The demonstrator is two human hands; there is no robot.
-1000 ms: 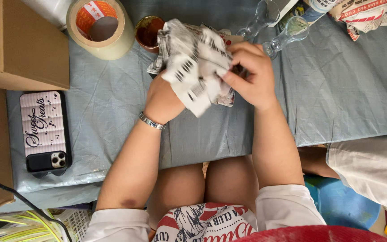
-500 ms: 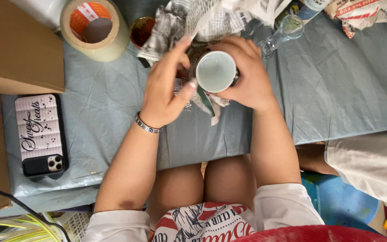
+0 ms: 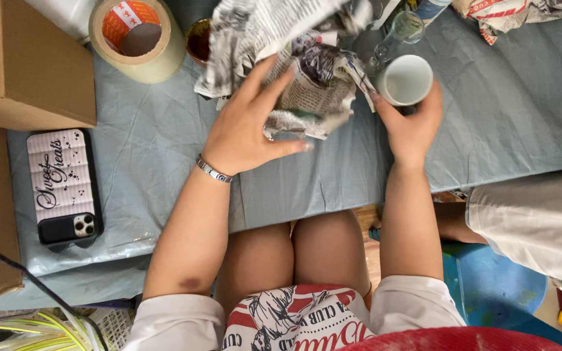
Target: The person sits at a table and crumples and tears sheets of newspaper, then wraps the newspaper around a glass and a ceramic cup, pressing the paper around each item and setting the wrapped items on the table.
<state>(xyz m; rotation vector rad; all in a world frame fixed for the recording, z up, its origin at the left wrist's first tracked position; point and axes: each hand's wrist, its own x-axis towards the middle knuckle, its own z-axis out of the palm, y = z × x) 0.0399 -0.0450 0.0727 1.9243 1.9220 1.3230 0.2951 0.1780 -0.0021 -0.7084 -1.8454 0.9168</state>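
My right hand [image 3: 411, 127] grips a small white cup [image 3: 405, 79], its open mouth facing the camera, held to the right of a crumpled sheet of newspaper [image 3: 294, 62]. My left hand [image 3: 252, 123] lies spread on the lower part of that newspaper, fingers apart, pressing it against the blue-grey cloth on the table [image 3: 164, 175]. A silver bracelet sits on my left wrist. The newspaper is loose and partly unfolded above my left hand.
A roll of tan tape [image 3: 139, 36] and a small brown cup [image 3: 200, 40] stand at the back left. A cardboard box [image 3: 24, 62] and a phone in a pink case [image 3: 63, 188] lie left. A clear glass [image 3: 403, 31] stands behind the cup. Another person's leg [image 3: 528, 214] is at right.
The white cup has come out of the newspaper wrapping and moved right in my right hand. My left hand has opened flat onto the loosened paper.
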